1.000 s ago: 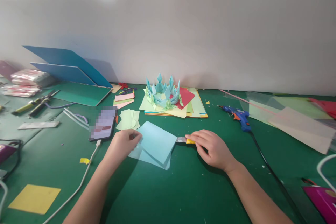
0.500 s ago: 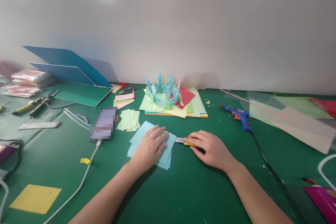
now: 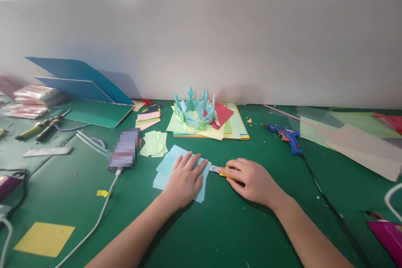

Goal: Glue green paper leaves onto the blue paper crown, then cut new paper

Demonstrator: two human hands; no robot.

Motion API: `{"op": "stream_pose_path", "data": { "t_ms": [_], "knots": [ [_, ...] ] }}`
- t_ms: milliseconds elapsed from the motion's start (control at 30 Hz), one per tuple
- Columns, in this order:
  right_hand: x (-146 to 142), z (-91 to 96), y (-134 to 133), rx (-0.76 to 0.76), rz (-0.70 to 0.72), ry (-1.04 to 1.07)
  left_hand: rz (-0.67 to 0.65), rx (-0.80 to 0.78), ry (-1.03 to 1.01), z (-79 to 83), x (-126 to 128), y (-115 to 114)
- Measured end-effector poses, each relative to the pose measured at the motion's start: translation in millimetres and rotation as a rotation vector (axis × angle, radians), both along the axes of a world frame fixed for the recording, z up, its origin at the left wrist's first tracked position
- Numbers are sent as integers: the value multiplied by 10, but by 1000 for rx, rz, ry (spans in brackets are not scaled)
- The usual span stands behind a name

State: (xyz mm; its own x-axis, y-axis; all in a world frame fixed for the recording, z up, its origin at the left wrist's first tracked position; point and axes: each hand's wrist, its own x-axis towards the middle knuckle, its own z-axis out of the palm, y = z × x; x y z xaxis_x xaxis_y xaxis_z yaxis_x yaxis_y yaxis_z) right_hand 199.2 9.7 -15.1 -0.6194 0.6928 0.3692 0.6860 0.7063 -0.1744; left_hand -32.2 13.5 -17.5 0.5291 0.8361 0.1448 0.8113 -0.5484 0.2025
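Observation:
My left hand (image 3: 185,180) lies flat with fingers stretched out on a small stack of light blue paper squares (image 3: 166,163) on the green table (image 3: 220,226). My right hand (image 3: 251,178) is closed around a yellow utility knife (image 3: 224,171), whose blade end points left at the right edge of the blue paper. A folded blue paper crown (image 3: 194,111) stands behind on a pile of coloured sheets (image 3: 234,127).
A phone (image 3: 124,150) on a white cable lies left of the paper, next to pale green squares (image 3: 153,143). A blue glue gun (image 3: 287,136) with a black cord is at the right. Pliers (image 3: 40,125), blue boards (image 3: 78,79) and a yellow square (image 3: 44,238) are at the left.
My left hand moved from the left edge of the blue paper onto its top and flattened there. The right hand with the knife stayed beside the paper's right edge.

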Motion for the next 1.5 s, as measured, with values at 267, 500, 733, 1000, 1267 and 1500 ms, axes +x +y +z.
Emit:
{"op": "stream_pose_path", "data": {
  "t_ms": [267, 500, 733, 1000, 1267, 1500],
  "knots": [
    [2, 1, -2, -1, -4, -9, 19, 36, 52, 72, 125, -9],
    [-4, 7, -9, -14, -9, -7, 49, 66, 9, -22, 126, -16],
    [5, 12, -8, -25, -37, -19, 80, 108, 47, -112, 111, -12],
    [35, 3, 17, -27, -21, 0, 73, 142, 113, -173, 114, -4],
    [112, 12, 50, -106, -41, 13, 100, 126, 137, -160, 121, -16],
    [151, -6, 65, -82, -38, 16, 145, 121, 131, -220, 132, -14]
  ]
}}
